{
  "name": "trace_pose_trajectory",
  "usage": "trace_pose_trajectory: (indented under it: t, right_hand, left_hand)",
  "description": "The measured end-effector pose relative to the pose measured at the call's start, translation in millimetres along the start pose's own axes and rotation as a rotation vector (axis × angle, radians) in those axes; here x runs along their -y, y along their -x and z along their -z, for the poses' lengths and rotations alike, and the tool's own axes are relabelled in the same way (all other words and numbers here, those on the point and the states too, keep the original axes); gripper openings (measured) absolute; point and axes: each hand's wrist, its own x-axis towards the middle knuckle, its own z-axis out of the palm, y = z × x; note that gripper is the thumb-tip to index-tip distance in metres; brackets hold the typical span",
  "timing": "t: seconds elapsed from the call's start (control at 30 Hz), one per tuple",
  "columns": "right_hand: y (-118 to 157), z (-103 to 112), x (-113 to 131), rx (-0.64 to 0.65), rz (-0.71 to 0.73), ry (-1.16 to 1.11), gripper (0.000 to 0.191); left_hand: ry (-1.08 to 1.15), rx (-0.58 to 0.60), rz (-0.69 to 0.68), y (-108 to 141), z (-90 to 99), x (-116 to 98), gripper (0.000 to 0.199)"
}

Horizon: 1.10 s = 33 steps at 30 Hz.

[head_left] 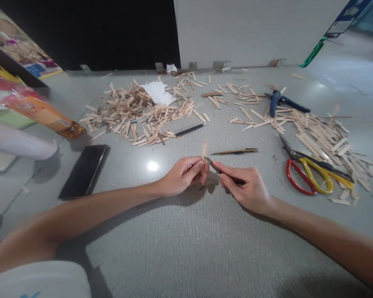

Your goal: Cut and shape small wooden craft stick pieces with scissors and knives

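Observation:
My left hand (188, 174) pinches a small flat wooden stick (204, 148), which stands upright above the fingertips. In my right hand (247, 186) is a slim dark blade-like tool (216, 167); its tip touches or nearly touches the stick, close to the left fingertips. Whether it is a knife or a file I cannot make out. Just beyond the hands lies a thin, pointed brass-coloured tool (236, 151). A black pen-like tool (191, 129) rests at the edge of the wood pile.
A heap of cut wooden sticks (127, 109) with white paper (159, 92) spreads at back left. Rightward lie scissors (311, 176), more sticks (317, 136) and a dark blue tool like a glue gun (276, 102). Leftward are a phone (84, 171) and an orange bottle (46, 114).

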Motion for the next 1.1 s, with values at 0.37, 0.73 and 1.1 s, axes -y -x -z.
trace_pose_trajectory:
  t: [0.37, 0.73, 1.1]
  right_hand:
    - [-2.1, -1.0, -4.8, 0.013, -0.126, -0.17, 0.04]
    - [-5.0, 1.7, -4.8, -0.02, 0.011, -0.038, 0.042]
    - [1.8, -1.6, 0.1, -0.117, 0.155, 0.125, 0.041]
  left_hand:
    - [0.082, 0.025, -0.008, -3.7, 2.9, -0.9, 0.054]
    - [0.065, 0.037, 0.005, -3.5, 4.1, -0.9, 0.057]
    - [-0.08, -0.067, 0.002, 1.6, -1.2, -1.1, 0.042]
